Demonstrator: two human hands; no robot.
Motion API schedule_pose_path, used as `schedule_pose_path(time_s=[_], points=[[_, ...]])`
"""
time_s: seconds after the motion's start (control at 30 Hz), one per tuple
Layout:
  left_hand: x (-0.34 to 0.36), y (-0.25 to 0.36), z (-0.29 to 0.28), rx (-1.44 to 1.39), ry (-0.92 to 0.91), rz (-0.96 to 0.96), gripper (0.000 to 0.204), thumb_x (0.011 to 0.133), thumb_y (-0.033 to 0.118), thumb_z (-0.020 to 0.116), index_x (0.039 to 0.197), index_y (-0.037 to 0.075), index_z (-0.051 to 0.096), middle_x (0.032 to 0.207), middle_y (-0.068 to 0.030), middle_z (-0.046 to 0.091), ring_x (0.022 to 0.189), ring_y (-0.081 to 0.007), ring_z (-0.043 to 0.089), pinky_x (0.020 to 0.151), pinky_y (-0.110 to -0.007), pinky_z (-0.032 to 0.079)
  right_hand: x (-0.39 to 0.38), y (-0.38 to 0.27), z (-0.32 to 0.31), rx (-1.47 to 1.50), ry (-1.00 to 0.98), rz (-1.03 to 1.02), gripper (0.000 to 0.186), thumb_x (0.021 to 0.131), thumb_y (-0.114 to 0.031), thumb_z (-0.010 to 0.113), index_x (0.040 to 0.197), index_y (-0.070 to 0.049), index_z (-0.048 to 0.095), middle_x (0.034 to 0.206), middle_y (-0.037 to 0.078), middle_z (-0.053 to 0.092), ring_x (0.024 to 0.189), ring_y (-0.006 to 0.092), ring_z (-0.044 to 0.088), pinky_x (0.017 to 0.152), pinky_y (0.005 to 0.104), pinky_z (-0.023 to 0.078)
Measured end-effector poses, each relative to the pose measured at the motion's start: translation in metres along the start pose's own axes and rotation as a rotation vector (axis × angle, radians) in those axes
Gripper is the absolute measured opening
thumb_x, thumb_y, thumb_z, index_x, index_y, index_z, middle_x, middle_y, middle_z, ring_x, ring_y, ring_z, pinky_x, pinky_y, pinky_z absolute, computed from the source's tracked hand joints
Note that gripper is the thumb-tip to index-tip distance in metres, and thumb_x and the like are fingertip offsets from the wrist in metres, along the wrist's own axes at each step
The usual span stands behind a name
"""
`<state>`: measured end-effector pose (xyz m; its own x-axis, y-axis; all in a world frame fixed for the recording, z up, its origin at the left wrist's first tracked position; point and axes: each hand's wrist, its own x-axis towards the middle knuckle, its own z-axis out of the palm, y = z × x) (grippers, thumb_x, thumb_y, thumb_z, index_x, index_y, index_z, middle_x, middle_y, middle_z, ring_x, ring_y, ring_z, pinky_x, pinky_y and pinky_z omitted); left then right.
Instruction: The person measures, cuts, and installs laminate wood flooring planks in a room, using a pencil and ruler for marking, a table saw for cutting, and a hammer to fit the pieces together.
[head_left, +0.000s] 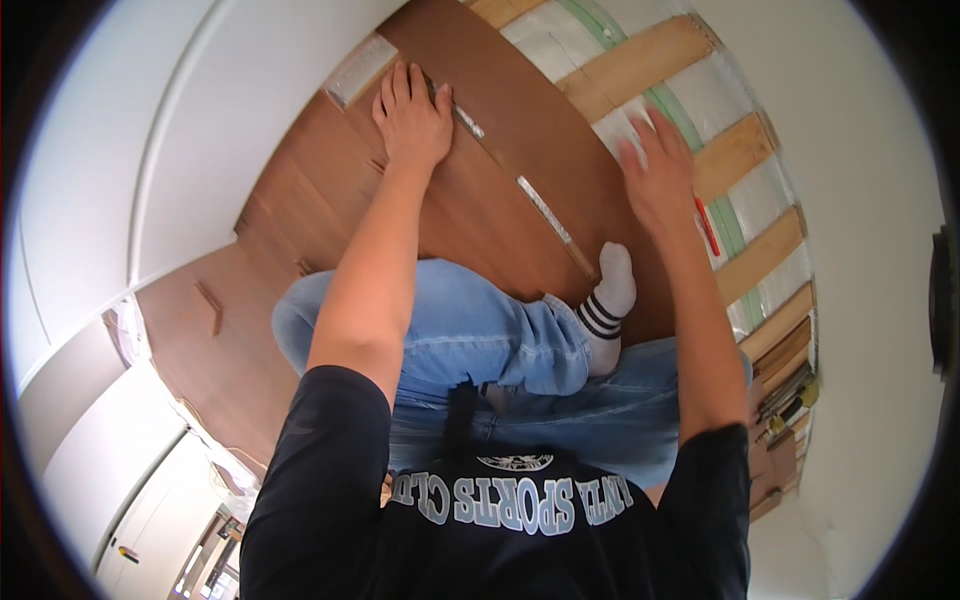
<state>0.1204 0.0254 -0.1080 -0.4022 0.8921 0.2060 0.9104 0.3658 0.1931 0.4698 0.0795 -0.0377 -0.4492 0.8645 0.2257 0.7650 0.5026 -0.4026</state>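
My left hand (pixel 415 120) lies flat, fingers stretched, on a brown floorboard (pixel 480 215) at the far side, close to a narrow gap. Silvery sheeting and strips of wood show inside that gap. To its right runs a wide brown board (pixel 560 130), curved by the lens. My right hand (pixel 660 175) is over this board's right edge, slightly blurred, with fingers apart and nothing visible in them. Just beyond its wrist, a red pen-like tool (pixel 707 226) rests by the wooden joists (pixel 735 155).
Between the joists lie silvery sheeting and green strips (pixel 727 222). Pale walls (pixel 860 200) rise on both sides. I sit on the boards, my socked foot (pixel 615 285) by the gap. Tools with yellow parts (pixel 795 405) lie at the right. Small wood pieces (pixel 209 305) lie at the left.
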Motion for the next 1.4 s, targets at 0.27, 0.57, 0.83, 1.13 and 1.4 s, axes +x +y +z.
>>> schedule_pose_path(time_s=[0.27,0.57,0.83,1.13,1.4], points=[[-0.001,-0.008,0.002,-0.042,0.035,-0.004,0.061,0.108,0.043,0.044,0.156,0.006,0.045,0.166,-0.0106,0.037,0.156,-0.0272,0.026,0.125,-0.051,0.019,0.064,-0.084,0.061,0.019,-0.019,-0.523,0.056,0.098,-0.045,0.066,0.145,-0.015,0.057,0.161,0.013,0.043,0.144,0.0344,0.044,0.118,0.0542,0.034],[-0.001,-0.004,-0.016,-0.008,0.016,-0.039,0.059,0.107,0.037,0.048,0.154,0.001,0.047,0.163,-0.0160,0.041,0.153,-0.0318,0.032,0.125,-0.049,0.021,0.084,-0.095,0.068,0.066,-0.065,-0.581,0.061,0.095,-0.041,0.071,0.144,-0.007,0.055,0.158,0.017,0.045,0.135,0.0414,0.050,0.113,0.0524,0.041],[-0.002,-0.002,-0.007,-0.096,0.086,0.012,0.054,0.108,0.035,0.044,0.150,0.003,0.053,0.161,-0.0160,0.042,0.152,-0.0311,0.032,0.125,-0.049,0.022,0.052,-0.050,0.093,-0.087,-0.142,-0.505,0.061,0.096,-0.045,0.068,0.146,-0.012,0.056,0.161,0.015,0.043,0.144,0.0377,0.043,0.117,0.0534,0.036],[-0.004,-0.010,-0.002,-0.059,0.064,-0.078,0.051,0.106,0.038,0.052,0.150,0.013,0.056,0.160,-0.0132,0.044,0.153,-0.0272,0.032,0.125,-0.049,0.020,0.071,-0.122,0.090,-0.075,-0.188,-0.279,0.075,0.096,-0.048,0.068,0.156,-0.011,0.044,0.167,0.020,0.029,0.143,0.0510,0.035,0.118,0.0604,0.032],[0.003,-0.004,-0.016,-0.105,0.068,-0.064,0.050,0.105,0.037,0.050,0.146,0.010,0.059,0.158,-0.0158,0.045,0.152,-0.0297,0.034,0.124,-0.050,0.022,0.060,-0.116,0.090,-0.198,-0.346,-0.041,0.097,0.080,-0.058,0.079,0.159,-0.017,0.042,0.168,0.023,0.024,0.141,0.0528,0.035,0.114,0.0631,0.034]])
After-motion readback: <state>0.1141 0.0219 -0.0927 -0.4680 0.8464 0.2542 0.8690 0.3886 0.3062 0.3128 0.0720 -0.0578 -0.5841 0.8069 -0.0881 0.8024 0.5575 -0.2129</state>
